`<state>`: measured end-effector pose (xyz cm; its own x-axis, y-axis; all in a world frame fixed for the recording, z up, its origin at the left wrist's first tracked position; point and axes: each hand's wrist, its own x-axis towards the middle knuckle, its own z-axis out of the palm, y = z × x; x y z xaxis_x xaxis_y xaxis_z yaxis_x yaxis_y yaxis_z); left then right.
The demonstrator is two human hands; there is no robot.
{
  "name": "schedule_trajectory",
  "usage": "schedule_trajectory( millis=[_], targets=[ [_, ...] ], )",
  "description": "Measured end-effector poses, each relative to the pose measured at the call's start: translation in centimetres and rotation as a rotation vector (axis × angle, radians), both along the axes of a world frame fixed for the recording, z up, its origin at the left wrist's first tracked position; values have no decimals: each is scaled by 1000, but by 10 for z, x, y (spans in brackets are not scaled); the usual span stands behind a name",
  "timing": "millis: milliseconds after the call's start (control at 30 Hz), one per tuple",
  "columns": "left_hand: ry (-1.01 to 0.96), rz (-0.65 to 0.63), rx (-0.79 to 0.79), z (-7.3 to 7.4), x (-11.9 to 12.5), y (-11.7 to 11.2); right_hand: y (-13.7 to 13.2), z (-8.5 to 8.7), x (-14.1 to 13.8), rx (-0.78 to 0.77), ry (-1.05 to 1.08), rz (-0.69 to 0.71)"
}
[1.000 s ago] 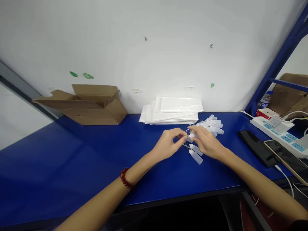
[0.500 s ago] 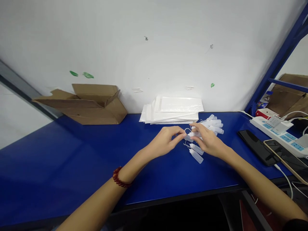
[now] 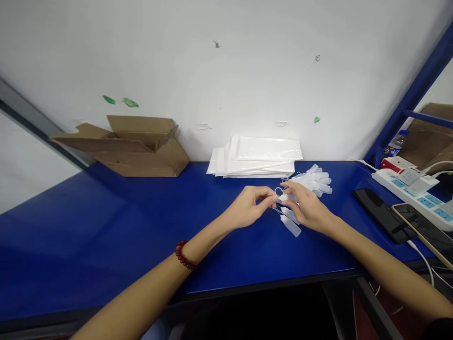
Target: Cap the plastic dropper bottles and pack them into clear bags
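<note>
Apparently light: small bottle [image 3: 286,197], held in front of white packet stack [image 3: 269,149], toward its right end. Right hand [image 3: 307,207] grips body; left hand [image 3: 250,206] pinches nozzle end, exact contact obscured. Translucent walls likely soft, squeezable, somewhat slick; best held midbody, gentle pressure.

No text can be read — the blue label [image 3: 391,151] on the plastic bottle [image 3: 399,140] is too small to make out, as is any print on the red-and-white box [image 3: 393,164].
</note>
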<state>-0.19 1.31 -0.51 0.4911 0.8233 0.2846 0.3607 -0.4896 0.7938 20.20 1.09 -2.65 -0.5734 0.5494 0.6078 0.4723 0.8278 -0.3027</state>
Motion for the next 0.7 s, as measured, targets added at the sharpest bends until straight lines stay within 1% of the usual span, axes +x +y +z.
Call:
schedule_trajectory(
  millis=[67,133,200,300,400,467,533,633,700],
  targets=[
    [4,0,-6,-2,-4,6,5,-4,0,-47,-22,-13],
    [-3,15,-6,-2,-13,16,12,-7,1,-90,-66,-31],
    [-17,87,7,-2,-28,30,18,-7,5,-87,-130,-58],
    [11,223,-39,2,-54,50,22,-3,9,-52,-229,-115],
    [21,316,-59,3,-74,62,21,2,8,-17,-341,-115],
    [46,311,-94,1,-79,66,18,3,5,-18,-396,-95],
    [80,269,-142,-2,-80,68,14,3,1,-46,-432,-90],
    [151,221,-202,-5,-78,69,10,2,-4,-140,-460,-112],
    [231,251,-189,-7,-77,69,9,2,-5,-209,-456,-122]
  ],
)
